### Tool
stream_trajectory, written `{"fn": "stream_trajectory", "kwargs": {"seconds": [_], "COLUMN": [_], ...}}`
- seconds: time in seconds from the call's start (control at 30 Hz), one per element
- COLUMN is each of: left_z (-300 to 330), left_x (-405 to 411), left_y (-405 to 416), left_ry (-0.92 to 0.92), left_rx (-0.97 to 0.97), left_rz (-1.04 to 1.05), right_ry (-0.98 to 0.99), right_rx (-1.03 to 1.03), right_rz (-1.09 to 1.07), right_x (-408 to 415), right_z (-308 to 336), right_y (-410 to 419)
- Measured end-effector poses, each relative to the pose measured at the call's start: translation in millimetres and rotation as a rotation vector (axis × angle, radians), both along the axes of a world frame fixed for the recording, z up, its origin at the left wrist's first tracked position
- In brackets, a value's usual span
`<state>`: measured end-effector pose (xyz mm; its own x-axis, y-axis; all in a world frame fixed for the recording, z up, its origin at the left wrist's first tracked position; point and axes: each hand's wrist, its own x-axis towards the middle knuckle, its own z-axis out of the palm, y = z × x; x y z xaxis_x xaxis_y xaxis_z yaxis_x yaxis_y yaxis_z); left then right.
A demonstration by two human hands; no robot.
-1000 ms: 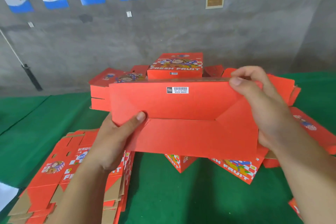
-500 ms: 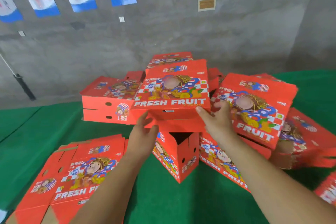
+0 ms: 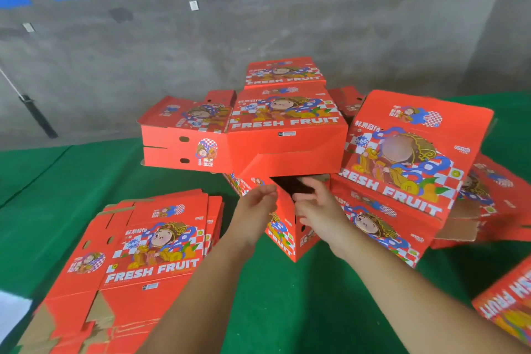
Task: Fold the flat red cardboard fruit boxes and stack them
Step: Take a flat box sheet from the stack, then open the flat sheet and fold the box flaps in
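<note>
A folded red "FRESH FRUIT" box (image 3: 287, 138) sits on top of the pile of folded boxes at the table's middle. Beneath it an open-topped folded box (image 3: 290, 227) stands on the green cloth. My left hand (image 3: 255, 210) and my right hand (image 3: 319, 207) hover just below the top box, both with relaxed fingers and holding nothing. A stack of flat unfolded red boxes (image 3: 138, 253) lies at the lower left. Another folded box (image 3: 184, 138) lies left of the top one, and one more (image 3: 284, 72) behind it.
Folded boxes (image 3: 408, 152) lean and lie in a loose heap on the right. A box corner (image 3: 508, 304) shows at the lower right edge. Green cloth (image 3: 301, 310) covers the table. A grey concrete wall (image 3: 258, 23) with posters stands behind.
I carried the folded box away from me and set it on the pile. Both hands have let go and drawn back slightly below it.
</note>
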<state>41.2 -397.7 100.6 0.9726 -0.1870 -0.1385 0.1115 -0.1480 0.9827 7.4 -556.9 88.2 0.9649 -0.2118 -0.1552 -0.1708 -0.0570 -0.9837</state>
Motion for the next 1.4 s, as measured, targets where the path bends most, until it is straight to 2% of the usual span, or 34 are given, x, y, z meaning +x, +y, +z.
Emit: {"fn": "stream_trajectory", "kwargs": {"seconds": [0.17,0.3,0.4,0.53,0.6,0.67,0.8,0.93,0.97,1.13,1.23,1.3,1.4], "left_z": [-36,-68,-103,-139,-150,-156,-170,-178,-177,-174,-183,-186,-182], "left_x": [-28,-42,-61,-76,-70,-62,-53,-52,-52,-53,-47,-45,-51], "left_y": [25,80,139,248,298,337,375,384,387,419,437,437,421], "left_ry": [0.071,0.157,0.272,0.278,0.274,0.260,0.273,0.219,0.199,0.027,0.131,0.039,-0.102], "left_rx": [-0.189,-0.192,-0.118,0.070,0.180,0.287,0.471,0.616,0.658,1.036,0.988,0.893,0.722], "left_rz": [0.040,0.125,0.199,0.326,0.462,0.514,0.348,0.246,0.251,0.373,0.345,0.268,0.283], "right_ry": [0.038,0.143,0.345,0.559,0.566,0.573,0.509,0.500,0.476,0.237,0.179,0.130,0.109], "right_rx": [-0.067,-0.067,0.002,0.120,0.062,-0.033,0.018,0.111,0.096,-0.231,-0.298,-0.344,-0.459], "right_rz": [0.128,0.188,0.244,0.304,0.231,0.101,-0.070,-0.114,-0.104,-0.108,-0.104,-0.096,-0.089], "right_x": [-17,-24,-30,-30,-24,-19,-13,-14,-15,-24,-32,-39,-50], "right_z": [-18,-46,-77,-114,-130,-140,-149,-154,-153,-137,-126,-121,-117], "right_y": [63,126,181,254,279,298,318,318,315,276,251,238,218]}}
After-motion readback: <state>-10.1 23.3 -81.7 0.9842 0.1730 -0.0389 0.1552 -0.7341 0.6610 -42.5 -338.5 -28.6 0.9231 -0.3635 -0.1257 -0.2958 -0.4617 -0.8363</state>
